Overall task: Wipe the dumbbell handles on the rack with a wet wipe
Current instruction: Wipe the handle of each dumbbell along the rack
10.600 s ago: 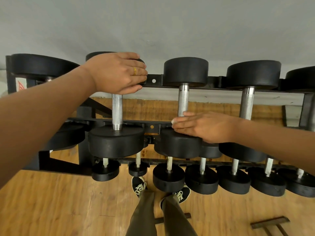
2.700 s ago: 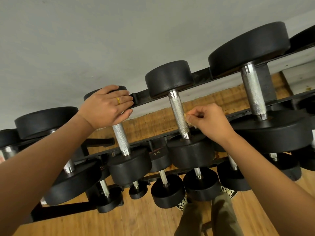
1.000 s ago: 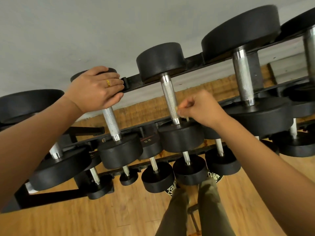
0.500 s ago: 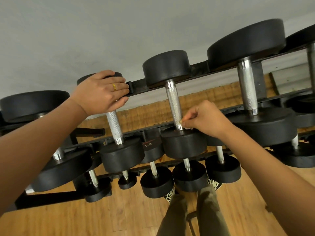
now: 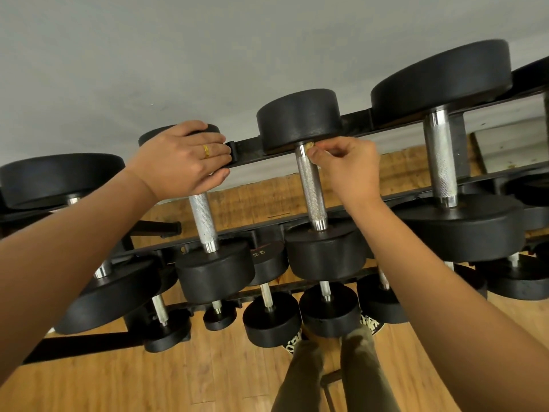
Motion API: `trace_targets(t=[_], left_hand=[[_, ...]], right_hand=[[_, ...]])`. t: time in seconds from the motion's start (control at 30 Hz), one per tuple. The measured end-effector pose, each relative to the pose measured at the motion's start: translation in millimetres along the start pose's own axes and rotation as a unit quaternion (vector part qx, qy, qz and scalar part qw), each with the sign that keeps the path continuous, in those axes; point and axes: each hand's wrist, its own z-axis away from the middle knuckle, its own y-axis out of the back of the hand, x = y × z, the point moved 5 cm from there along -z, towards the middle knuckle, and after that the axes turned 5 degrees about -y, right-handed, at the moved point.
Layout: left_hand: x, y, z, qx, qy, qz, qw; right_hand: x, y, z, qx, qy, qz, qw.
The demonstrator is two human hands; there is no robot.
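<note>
I count two hands up: right hand [image 5: 350, 168] grip pinches one wipe wad [image 5: 310, 145] against a dumbbell handle [image 5: 312, 188]; left hand [image 5: 181, 162] rests flat-fingered on the neighbouring dumbbell head [image 5: 213, 129].

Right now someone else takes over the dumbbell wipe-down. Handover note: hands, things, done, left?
Left hand: rests on the far head of the neighbouring dumbbell, fingers laid across it.
Right hand: pinches the wet wipe, a small wad, against the far end of the middle dumbbell handle, just under its far head.
Done: cannot tell which handles are already clean.
Left: finish this handle, then the neighbour's handle, the big handle on the right, and the lower-row dumbbells.
</note>
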Motion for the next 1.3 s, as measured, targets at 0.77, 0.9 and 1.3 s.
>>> trace_targets(t=[0.77, 0.9, 1.3], left_hand=[[0.9, 1.4, -0.4, -0.002, -0.003, -0.005, 1.000], [1.2, 1.2, -0.8, -0.008, -0.002, -0.006, 1.000], [2.2, 2.8, -1.9, -0.013, 0.001, 0.002, 1.000]], right_hand=[[15.6, 13.6, 26.5, -0.127, 0.000, 0.096, 0.987], [29.6, 18.1, 31.8, -0.189, -0.048, 0.109, 0.975], [36.8, 20.2, 44.2, -0.193, -0.048, 0.145, 0.969]])
